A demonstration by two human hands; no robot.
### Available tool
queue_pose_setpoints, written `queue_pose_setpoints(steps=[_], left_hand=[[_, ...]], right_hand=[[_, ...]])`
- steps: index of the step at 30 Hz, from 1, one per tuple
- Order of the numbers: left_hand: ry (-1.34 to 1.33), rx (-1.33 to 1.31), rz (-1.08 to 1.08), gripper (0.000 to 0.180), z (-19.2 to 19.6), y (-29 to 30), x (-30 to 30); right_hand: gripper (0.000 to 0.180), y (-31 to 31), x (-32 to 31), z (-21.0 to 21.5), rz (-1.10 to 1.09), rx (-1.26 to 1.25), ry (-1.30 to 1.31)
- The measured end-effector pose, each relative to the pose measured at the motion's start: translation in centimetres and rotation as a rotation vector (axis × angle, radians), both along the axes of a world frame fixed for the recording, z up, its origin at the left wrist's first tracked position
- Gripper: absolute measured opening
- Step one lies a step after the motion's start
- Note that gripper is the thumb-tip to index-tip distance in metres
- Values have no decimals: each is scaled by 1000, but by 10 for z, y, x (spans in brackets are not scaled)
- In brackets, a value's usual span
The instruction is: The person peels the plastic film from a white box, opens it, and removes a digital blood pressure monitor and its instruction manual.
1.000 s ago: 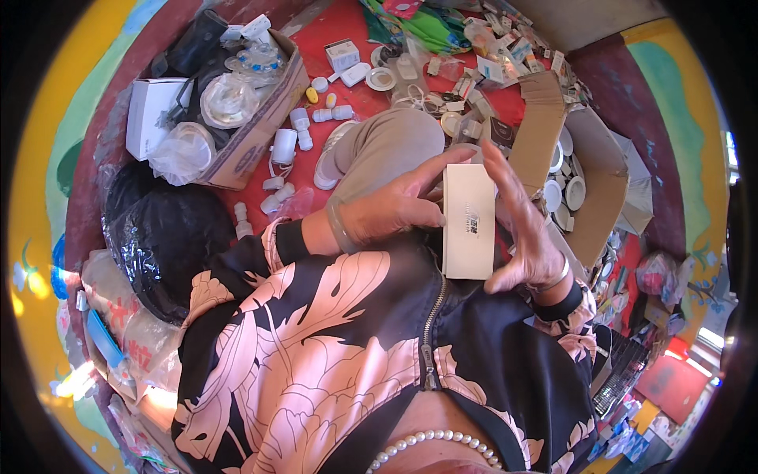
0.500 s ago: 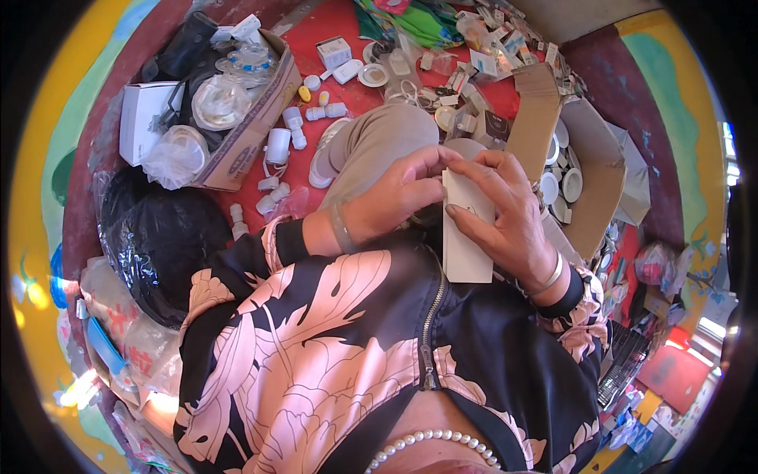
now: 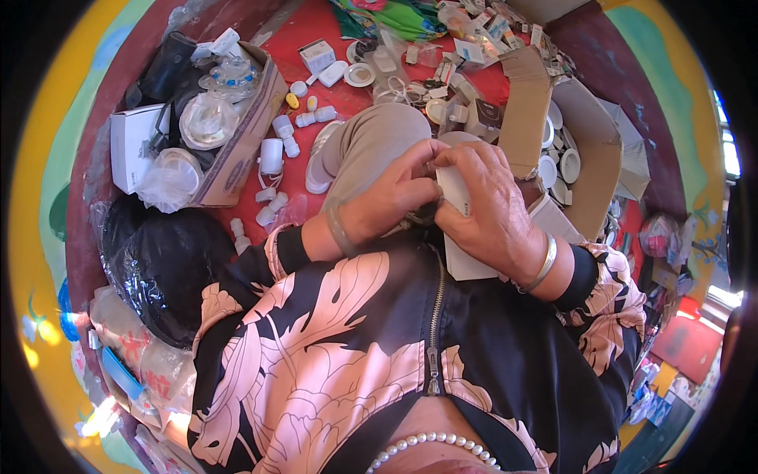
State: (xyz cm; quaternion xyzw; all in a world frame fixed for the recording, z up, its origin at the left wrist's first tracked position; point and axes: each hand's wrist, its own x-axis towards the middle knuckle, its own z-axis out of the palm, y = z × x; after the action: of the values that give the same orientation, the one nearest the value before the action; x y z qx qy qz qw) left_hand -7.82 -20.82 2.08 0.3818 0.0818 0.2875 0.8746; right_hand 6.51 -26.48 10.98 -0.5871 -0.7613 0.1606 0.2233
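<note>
A small white rectangular box (image 3: 466, 257) is held upright in front of my chest, above my bent knee. My right hand (image 3: 493, 209) wraps over its top and front, covering most of it. My left hand (image 3: 395, 193) comes in from the left, its fingertips meeting the box's upper left corner beside the right hand's fingers. A bangle sits on each wrist. What the fingers do at the top edge is hidden.
An open cardboard box (image 3: 588, 150) holding round white parts stands at the right. Another cardboard box (image 3: 237, 150) with clear plastic items and a white carton sits at the left. Small white parts (image 3: 272, 158) litter the red floor. A black plastic bag (image 3: 162, 261) lies at lower left.
The white box has come down and closer to my body. My right hand moved from its side to cover its top; my left hand's fingers closed in on the upper corner.
</note>
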Motion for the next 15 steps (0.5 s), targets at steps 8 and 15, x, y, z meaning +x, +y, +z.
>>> queue_pose_setpoints(steps=[8, 15], left_hand=[[98, 62, 26, 40, 4, 1, 0], [37, 119, 10, 43, 9, -3, -2]], right_hand=[[36, 1, -5, 4, -39, 14, 47], [38, -5, -2, 6, -106, -12, 55]])
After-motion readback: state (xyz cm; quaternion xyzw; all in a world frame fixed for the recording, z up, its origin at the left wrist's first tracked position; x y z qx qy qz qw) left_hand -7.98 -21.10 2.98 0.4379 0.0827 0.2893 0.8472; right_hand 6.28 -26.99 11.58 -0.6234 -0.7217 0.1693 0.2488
